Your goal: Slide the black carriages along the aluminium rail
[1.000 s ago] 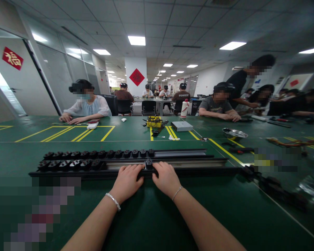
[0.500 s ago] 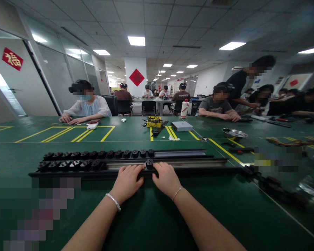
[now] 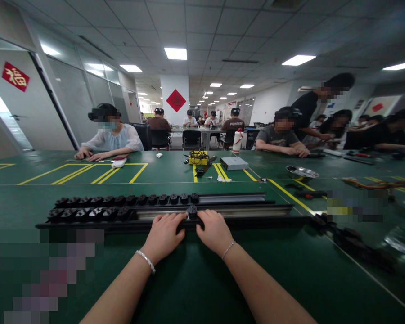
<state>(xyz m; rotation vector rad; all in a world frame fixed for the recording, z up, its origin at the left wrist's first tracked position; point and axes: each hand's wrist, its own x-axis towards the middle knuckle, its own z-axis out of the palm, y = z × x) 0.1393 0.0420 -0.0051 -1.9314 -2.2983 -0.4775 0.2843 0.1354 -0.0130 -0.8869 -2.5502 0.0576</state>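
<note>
A single black socket module (image 3: 192, 212) sits on the long black track rail (image 3: 256, 210) in front of me. My left hand (image 3: 164, 236) presses its fingertips against the module's left side, fingers curled over the rail and thumb at the near edge. From the right side, my right hand (image 3: 216, 231) grips the same module with bent fingers. Several like modules (image 3: 96, 213) stand in a row on the rail's left part. Behind it lies a second rail (image 3: 232, 197), with another row of modules (image 3: 141, 199) along its left and middle. Parts of my fingertips are hidden.
Across the green table (image 3: 162, 173) are a yellow box with cables (image 3: 198, 157), a grey box (image 3: 234, 163) and a metal bowl (image 3: 302, 171). Dark parts (image 3: 361, 245) lie at the right. Two people sit opposite, left and right; another person leans over at the right.
</note>
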